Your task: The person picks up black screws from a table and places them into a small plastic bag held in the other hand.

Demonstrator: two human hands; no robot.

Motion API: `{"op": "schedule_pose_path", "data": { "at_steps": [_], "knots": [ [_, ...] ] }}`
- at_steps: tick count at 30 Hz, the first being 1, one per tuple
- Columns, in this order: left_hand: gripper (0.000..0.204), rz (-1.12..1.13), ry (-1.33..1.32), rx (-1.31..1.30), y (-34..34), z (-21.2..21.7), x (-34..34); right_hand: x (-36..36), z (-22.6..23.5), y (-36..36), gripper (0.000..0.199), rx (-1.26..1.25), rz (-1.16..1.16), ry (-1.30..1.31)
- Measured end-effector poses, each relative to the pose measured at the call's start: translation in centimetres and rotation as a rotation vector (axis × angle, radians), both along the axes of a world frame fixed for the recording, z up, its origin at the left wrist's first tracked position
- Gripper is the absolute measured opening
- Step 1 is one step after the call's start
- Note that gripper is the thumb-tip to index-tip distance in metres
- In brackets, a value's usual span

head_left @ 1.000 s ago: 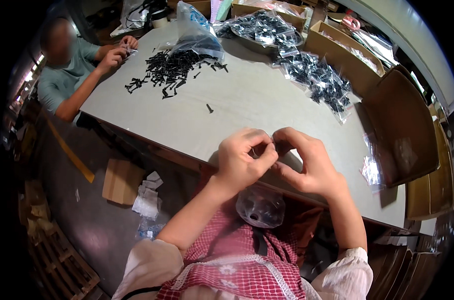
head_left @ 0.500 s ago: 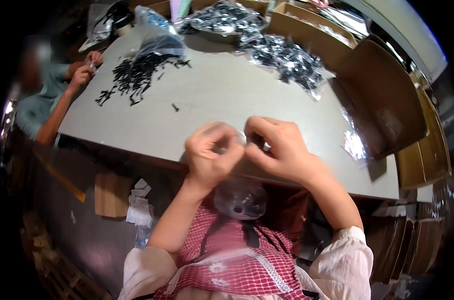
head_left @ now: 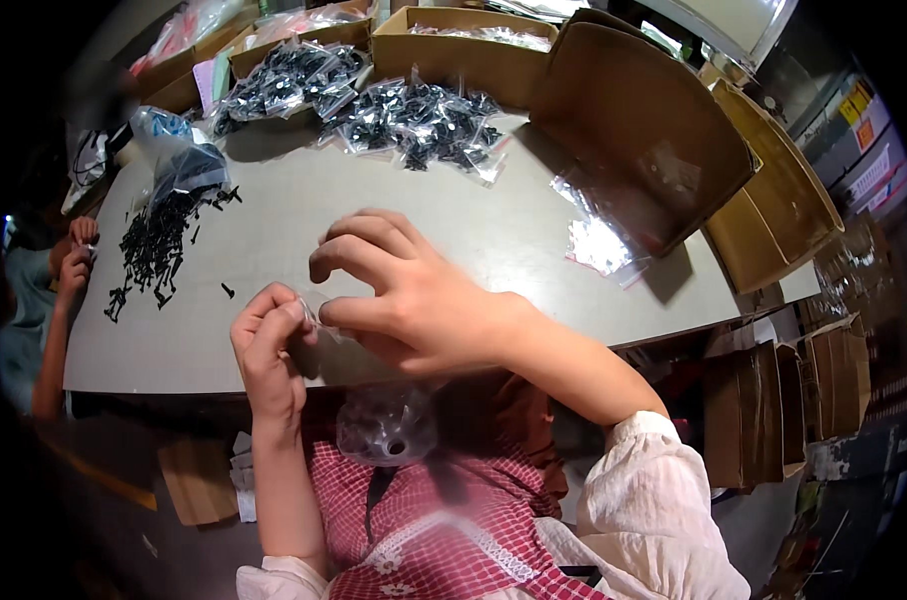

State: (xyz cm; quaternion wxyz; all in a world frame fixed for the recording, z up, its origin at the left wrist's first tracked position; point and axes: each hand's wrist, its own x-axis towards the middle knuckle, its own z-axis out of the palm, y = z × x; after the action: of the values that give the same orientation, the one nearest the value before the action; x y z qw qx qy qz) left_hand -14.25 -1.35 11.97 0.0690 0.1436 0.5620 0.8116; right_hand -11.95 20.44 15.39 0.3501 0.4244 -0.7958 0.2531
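My left hand (head_left: 272, 352) is closed near the table's front edge, thumb and forefinger pinching a small clear plastic bag (head_left: 312, 316). The bag is partly hidden, and what is in it, if anything, cannot be made out. Close by on its right is my right hand (head_left: 404, 292), its fingers curved and spread apart, with the thumb tip right beside the bag. Beyond my left hand lies a single black screw-like piece (head_left: 228, 290) on the grey table (head_left: 304, 190). A heap of similar black pieces (head_left: 157, 245) spreads farther left, at the mouth of a larger clear bag (head_left: 186, 170).
Filled small bags are piled at the back (head_left: 414, 120) and in a basin (head_left: 289, 80). A cardboard box (head_left: 634, 130) stands at the right, with flat shiny bags (head_left: 599, 240) before it. Another person's hands (head_left: 79, 258) work at the left edge. A clear plastic container (head_left: 384, 425) hangs below the table edge.
The view has swung right, so the table's things sit farther left. My right hand's fingers, curled before, have spread apart. My left hand keeps its pinch.
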Motion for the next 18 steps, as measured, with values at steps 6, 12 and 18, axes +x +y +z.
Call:
{"op": "schedule_pose_path", "data": {
  "at_steps": [6,12,18],
  "knots": [
    [0.043,-0.129,-0.165,0.071,2.1,1.7,1.4,0.6,0.2,0.1,0.019,-0.197,-0.073,0.145],
    [0.028,0.060,-0.130,0.115,0.8,2.4,0.1,0.0,0.0,0.9,0.033,-0.052,-0.042,-0.257],
    [0.037,0.566,0.406,-0.305,-2.5,0.7,-0.9,-0.1,0.7,0.2,0.058,0.193,-0.111,-0.411]
  ]
}}
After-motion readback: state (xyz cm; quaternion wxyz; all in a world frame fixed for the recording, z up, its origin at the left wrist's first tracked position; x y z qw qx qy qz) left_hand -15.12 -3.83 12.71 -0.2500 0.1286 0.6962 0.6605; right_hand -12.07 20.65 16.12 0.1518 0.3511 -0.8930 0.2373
